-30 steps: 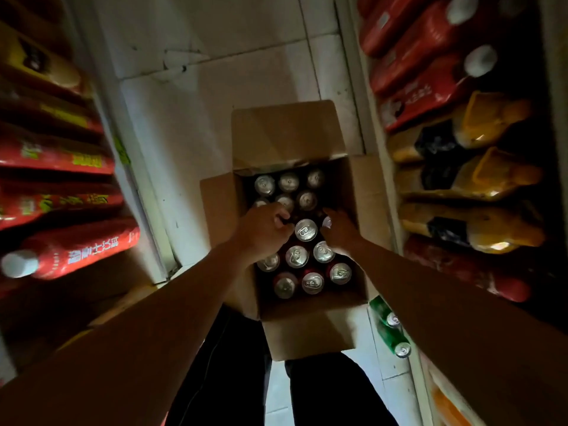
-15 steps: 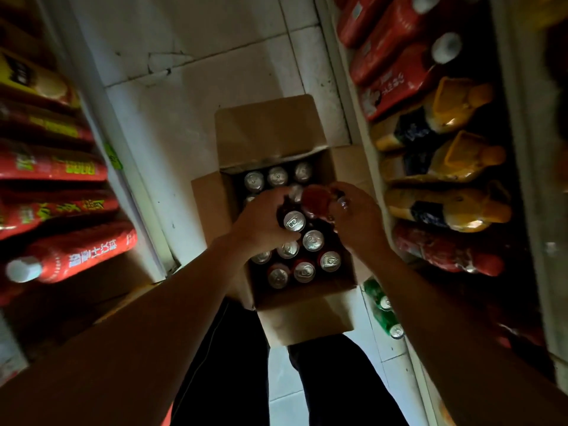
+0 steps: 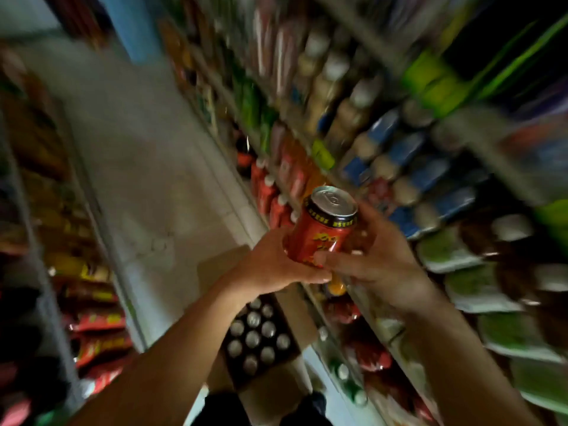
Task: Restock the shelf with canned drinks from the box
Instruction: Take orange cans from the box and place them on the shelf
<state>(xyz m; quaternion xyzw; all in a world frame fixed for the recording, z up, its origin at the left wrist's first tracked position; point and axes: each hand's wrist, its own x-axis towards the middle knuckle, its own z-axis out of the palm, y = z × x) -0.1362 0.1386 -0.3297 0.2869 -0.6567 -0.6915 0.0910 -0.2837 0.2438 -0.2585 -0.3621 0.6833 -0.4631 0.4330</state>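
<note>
Here, both the left hand [image 3: 276, 262] and right hand [image 3: 378, 256] grip a red can [image 3: 319, 232] held beside the shelf [image 3: 362, 290], while many cans remain in the box [image 3: 258, 336] below.

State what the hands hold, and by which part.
Both hands, left and right, hold one red can by its lower body; top free.

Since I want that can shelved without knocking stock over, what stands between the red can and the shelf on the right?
Nothing visible blocks it. Both hands hold the red can above the box, beside the right-hand shelf. That shelf looks packed with bottles, and blur hides whether a free slot exists.
</note>
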